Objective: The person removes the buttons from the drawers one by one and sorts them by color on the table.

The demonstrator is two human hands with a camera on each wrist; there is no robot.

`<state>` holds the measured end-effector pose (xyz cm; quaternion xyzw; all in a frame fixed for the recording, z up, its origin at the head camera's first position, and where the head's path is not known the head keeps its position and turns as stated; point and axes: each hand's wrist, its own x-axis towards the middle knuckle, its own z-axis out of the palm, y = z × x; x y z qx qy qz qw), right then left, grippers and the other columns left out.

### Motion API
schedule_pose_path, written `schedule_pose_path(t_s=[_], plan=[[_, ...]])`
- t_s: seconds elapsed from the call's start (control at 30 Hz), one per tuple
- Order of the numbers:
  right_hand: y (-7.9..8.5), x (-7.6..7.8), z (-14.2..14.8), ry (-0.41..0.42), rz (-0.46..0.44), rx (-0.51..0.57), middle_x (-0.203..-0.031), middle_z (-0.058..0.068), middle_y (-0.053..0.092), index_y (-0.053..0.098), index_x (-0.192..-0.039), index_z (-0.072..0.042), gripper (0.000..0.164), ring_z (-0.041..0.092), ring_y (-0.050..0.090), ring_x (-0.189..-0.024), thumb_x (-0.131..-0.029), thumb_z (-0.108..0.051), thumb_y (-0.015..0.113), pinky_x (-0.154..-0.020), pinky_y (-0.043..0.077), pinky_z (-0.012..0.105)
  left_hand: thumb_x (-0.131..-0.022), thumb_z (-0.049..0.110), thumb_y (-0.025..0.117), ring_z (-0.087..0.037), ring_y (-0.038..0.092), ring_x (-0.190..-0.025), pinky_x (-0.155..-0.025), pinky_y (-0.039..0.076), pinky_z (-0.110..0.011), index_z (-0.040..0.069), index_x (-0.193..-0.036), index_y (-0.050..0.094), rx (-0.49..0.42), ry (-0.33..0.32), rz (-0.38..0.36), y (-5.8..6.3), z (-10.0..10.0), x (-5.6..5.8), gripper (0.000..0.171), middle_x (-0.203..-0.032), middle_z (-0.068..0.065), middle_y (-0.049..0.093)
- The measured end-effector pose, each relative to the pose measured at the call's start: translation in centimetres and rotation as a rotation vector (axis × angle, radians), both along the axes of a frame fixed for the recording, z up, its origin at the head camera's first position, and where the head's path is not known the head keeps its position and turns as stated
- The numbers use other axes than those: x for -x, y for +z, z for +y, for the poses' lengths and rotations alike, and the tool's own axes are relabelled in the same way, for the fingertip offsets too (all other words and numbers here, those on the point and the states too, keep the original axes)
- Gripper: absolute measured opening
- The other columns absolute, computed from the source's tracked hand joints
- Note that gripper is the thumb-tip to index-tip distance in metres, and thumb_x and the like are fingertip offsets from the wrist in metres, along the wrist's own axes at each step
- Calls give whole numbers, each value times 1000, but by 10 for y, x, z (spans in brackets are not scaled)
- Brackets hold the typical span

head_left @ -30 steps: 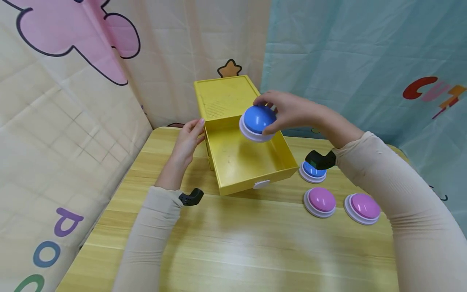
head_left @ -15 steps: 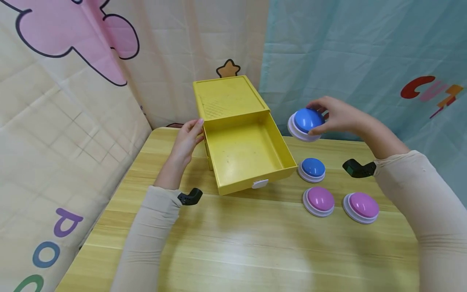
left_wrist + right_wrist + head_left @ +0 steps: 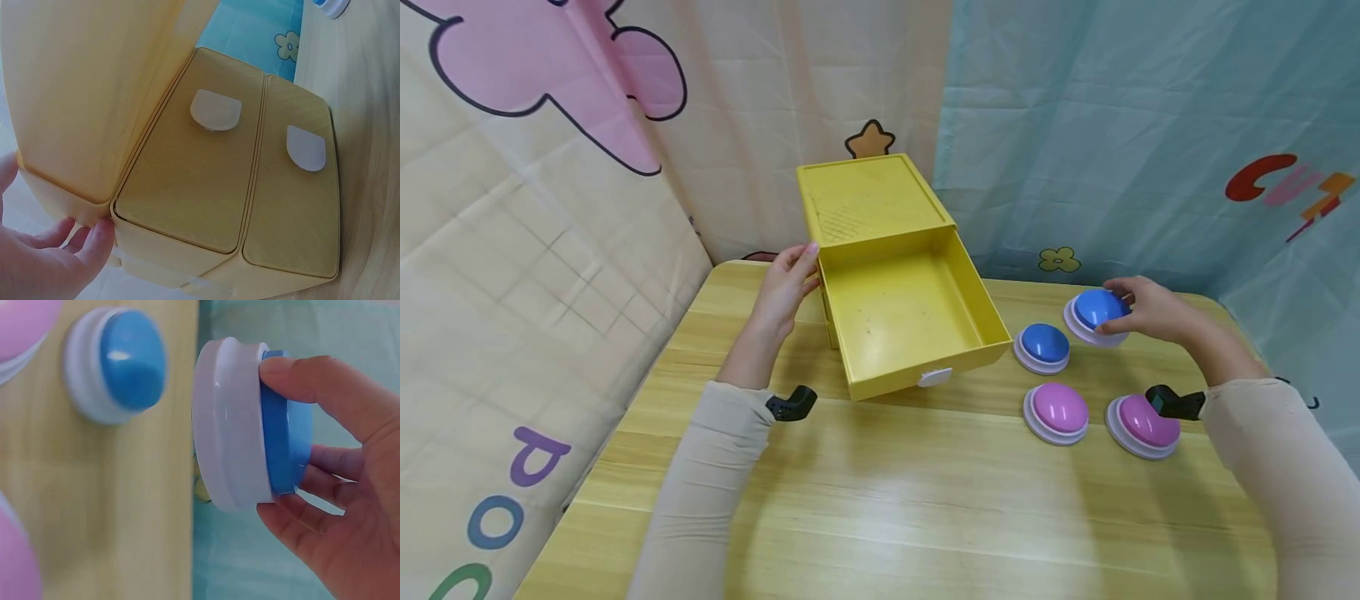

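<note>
My left hand (image 3: 784, 287) grips the left edge of a yellow drawer cabinet (image 3: 872, 196), thumb at the top corner and fingers against the side. The cabinet's top drawer (image 3: 910, 312) is pulled out, with nothing inside. In the left wrist view, two lower drawers with white handles (image 3: 215, 110) are closed. My right hand (image 3: 1157, 310) holds a blue push button with a white base (image 3: 1099, 308), thumb and fingers around its rim. In the right wrist view, this button (image 3: 240, 425) is raised off the table and tilted.
Another blue button (image 3: 1045, 343) stands on the wooden table (image 3: 887, 500), right of the drawer. Two pink buttons, one nearer the drawer (image 3: 1060, 408) and one further right (image 3: 1142, 421), are in front of it. Printed curtains (image 3: 1075, 125) hang behind the table.
My right hand has carried the blue button from above the open drawer rightward and then down toward the table's back right. The left hand and cabinet have stayed in place.
</note>
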<state>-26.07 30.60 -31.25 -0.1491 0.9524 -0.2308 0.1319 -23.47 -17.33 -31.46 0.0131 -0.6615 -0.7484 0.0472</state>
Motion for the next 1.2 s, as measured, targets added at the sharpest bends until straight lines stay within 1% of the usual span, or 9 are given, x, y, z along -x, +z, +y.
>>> schedule_pose_path(t_s=[0.07, 0.27, 0.43, 0.53, 0.67, 0.87, 1.0, 1.1, 1.2], plan=[[-13, 0, 8, -4, -15, -12, -121, 34, 35, 28, -128, 17, 84, 47, 36, -106, -76, -32, 72, -83, 39, 57, -94, 28, 47, -20, 42, -104, -95, 36, -35, -4, -131, 34, 1, 0, 1, 0, 0, 0, 51, -124, -13, 41], [-47, -4, 27, -41, -4, -29, -119, 37, 38, 33, -125, 19, 80, 47, 39, -105, -76, -31, 71, -87, 35, 59, -94, 28, 48, -15, 41, -97, -96, 36, -35, -5, -131, 33, -4, -4, 2, 0, 0, 0, 52, -125, -14, 39], [-67, -6, 35, -64, -36, -21, -120, 39, 35, 30, -124, 21, 81, 50, 35, -107, -77, -30, 71, -89, 31, 61, -94, 27, 48, -16, 42, -97, -95, 36, -35, -4, -130, 34, -9, 1, 6, 0, 0, -1, 51, -125, -14, 39], [-74, -7, 36, -96, -75, -20, -122, 40, 30, 28, -126, 21, 82, 52, 30, -110, -77, -29, 71, -91, 28, 61, -94, 28, 48, -17, 42, -100, -95, 36, -35, -4, -131, 34, -6, 5, 5, 0, 0, -1, 51, -126, -13, 40], [-80, -10, 36, -136, -119, -8, -125, 40, 27, 25, -128, 20, 83, 52, 26, -112, -77, -28, 70, -92, 26, 62, -93, 28, 49, -20, 40, -105, -95, 36, -34, -3, -131, 34, 0, 6, 2, 1, 1, -2, 51, -128, -13, 39], [-84, -13, 39, -148, -130, 10, -126, 40, 25, 21, -130, 19, 86, 54, 26, -112, -78, -30, 69, -91, 26, 63, -93, 30, 49, -26, 39, -113, -97, 35, -35, -3, -131, 33, -10, -5, 6, 1, 2, -2, 53, -129, -14, 38], [-84, -16, 38, -179, -152, 31, -131, 41, 14, 9, -135, 16, 97, 55, 17, -117, -78, -37, 68, -92, 21, 65, -93, 30, 50, -26, 39, -113, -97, 34, -35, -3, -131, 33, -12, -5, 2, 1, 2, -2, 54, -130, -14, 38], [-80, -19, 30, -212, -117, 61, -135, 39, 5, 1, -138, 10, 105, 55, 8, -120, -77, -45, 67, -91, 17, 67, -93, 31, 49, -23, 38, -110, -97, 34, -35, -3, -132, 33, -6, 2, -6, 1, 2, -1, 54, -130, -13, 37], [-74, -27, 16, -219, -25, 135, -137, 36, 7, 2, -140, 6, 103, 54, 10, -122, -78, -45, 66, -91, 19, 67, -93, 30, 49, -23, 39, -110, -97, 35, -34, -3, -132, 33, -4, 4, -8, 1, 1, -1, 54, -130, -13, 37]])
